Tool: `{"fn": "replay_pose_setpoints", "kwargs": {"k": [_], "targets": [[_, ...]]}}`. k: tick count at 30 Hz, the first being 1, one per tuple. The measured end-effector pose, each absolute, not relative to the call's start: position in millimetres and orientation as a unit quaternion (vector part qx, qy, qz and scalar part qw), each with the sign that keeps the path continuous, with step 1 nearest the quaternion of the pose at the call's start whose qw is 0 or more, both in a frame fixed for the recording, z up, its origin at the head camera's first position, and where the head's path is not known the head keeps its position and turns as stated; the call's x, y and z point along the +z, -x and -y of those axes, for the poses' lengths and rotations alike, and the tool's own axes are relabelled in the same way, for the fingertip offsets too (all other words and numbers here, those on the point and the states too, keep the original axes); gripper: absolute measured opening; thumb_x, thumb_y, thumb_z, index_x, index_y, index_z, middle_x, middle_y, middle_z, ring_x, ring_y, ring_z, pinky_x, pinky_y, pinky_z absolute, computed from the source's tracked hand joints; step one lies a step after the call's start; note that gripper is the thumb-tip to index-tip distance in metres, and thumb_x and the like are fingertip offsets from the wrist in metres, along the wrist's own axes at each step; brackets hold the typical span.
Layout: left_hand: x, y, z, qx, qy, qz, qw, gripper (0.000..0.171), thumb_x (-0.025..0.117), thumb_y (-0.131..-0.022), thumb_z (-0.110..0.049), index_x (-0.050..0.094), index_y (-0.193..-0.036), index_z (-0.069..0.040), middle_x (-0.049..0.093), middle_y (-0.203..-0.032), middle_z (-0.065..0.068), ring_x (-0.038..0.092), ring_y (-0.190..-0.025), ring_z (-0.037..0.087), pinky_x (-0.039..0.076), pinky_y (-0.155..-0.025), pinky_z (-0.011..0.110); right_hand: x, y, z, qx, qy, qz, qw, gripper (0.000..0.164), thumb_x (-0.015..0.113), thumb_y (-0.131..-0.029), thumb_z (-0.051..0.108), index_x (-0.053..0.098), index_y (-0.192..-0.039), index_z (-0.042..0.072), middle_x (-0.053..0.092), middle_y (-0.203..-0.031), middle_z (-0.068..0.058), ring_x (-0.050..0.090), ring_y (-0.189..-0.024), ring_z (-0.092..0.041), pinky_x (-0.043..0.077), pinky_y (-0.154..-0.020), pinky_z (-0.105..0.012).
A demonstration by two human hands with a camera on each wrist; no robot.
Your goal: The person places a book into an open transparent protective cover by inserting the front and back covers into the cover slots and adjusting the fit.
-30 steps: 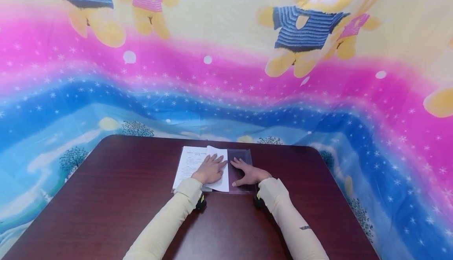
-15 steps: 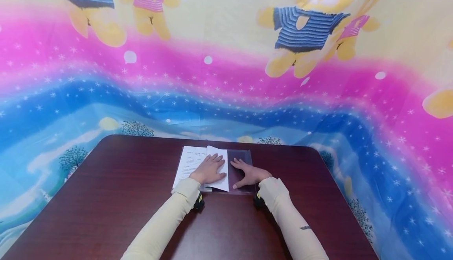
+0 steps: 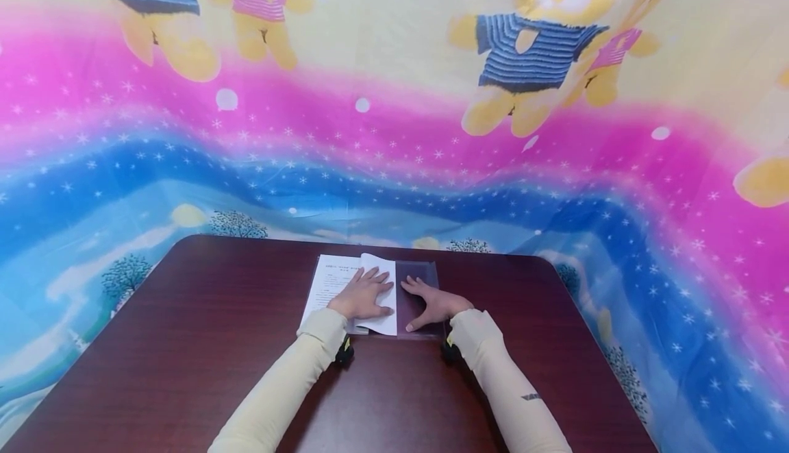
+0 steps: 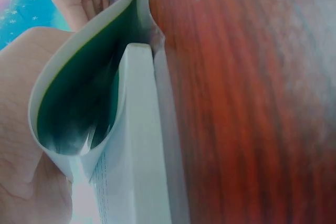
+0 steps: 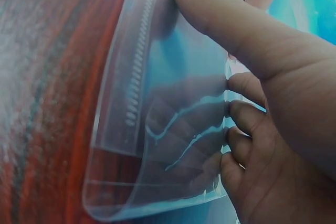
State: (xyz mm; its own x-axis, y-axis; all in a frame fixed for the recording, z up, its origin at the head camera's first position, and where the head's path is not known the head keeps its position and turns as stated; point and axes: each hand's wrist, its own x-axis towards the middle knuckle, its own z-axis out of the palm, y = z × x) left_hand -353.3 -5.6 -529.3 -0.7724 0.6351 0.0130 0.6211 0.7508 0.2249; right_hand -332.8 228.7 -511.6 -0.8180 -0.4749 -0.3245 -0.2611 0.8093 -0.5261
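Observation:
A book with a white printed page (image 3: 328, 285) lies on a clear plastic book cover (image 3: 422, 271) near the table's far side. My left hand (image 3: 364, 297), fingers spread, rests on the book's white bent-over cover (image 3: 383, 324). In the left wrist view that cover curls into a loop with a dark green inside (image 4: 73, 98), beside the thick page block (image 4: 144, 119). My right hand (image 3: 434, 302) has its fingers spread over the plastic to the right of the book. Up close, its thumb and fingertips touch the plastic sheet (image 5: 181, 72), which shows a ridged strip.
The dark red-brown table (image 3: 185, 343) extends on both sides of the book and toward me. A patterned cloth backdrop (image 3: 394, 131) with bears hangs right behind the table's far edge.
My left hand has shifted slightly left on the white bent-over cover, and its thumb has moved. The cover's right edge sits slightly farther left. My right hand stays nearly still.

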Motion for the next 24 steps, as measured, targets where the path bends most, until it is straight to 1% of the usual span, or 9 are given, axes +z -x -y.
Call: {"fn": "replay_pose_setpoints", "kwargs": {"k": [6,13,19,24], "targets": [[-533,354,3,0.105,-0.334,-0.936,0.032,0.07,0.063,-0.093,-0.051,0.05,-0.151,-0.014,0.036,-0.163,0.008,0.022,-0.155,0.032,0.011,-0.126,0.055,-510,331,-228,-0.235,0.202,-0.923,0.229,0.104,0.084,-0.083,0.041,0.021,-0.164,0.019,0.005,-0.172,-0.008,0.003,-0.158,-0.036,0.024,-0.121,-0.062],[-535,353,-1,0.105,-0.335,-0.936,0.021,0.07,0.064,-0.093,-0.051,0.053,-0.15,-0.012,0.039,-0.162,0.01,0.025,-0.154,0.033,0.012,-0.126,0.056,-508,331,-227,-0.243,0.199,-0.921,0.231,0.105,0.085,-0.083,0.04,0.021,-0.164,0.019,0.005,-0.172,-0.009,0.004,-0.158,-0.036,0.024,-0.121,-0.062],[-534,352,-4,0.099,-0.334,-0.937,0.015,0.069,0.063,-0.094,-0.052,0.053,-0.15,-0.013,0.04,-0.161,0.01,0.028,-0.153,0.032,0.013,-0.126,0.056,-510,332,-227,-0.237,0.197,-0.922,0.234,0.106,0.085,-0.082,0.042,0.021,-0.164,0.022,0.006,-0.173,-0.006,0.003,-0.158,-0.033,0.024,-0.121,-0.061],[-537,353,-6,0.11,-0.336,-0.935,0.012,0.068,0.063,-0.094,-0.049,0.052,-0.15,-0.011,0.041,-0.161,0.012,0.03,-0.152,0.033,0.012,-0.125,0.057,-510,332,-228,-0.237,0.2,-0.922,0.232,0.106,0.085,-0.082,0.042,0.021,-0.164,0.021,0.006,-0.173,-0.006,0.002,-0.158,-0.034,0.025,-0.121,-0.062]]}}
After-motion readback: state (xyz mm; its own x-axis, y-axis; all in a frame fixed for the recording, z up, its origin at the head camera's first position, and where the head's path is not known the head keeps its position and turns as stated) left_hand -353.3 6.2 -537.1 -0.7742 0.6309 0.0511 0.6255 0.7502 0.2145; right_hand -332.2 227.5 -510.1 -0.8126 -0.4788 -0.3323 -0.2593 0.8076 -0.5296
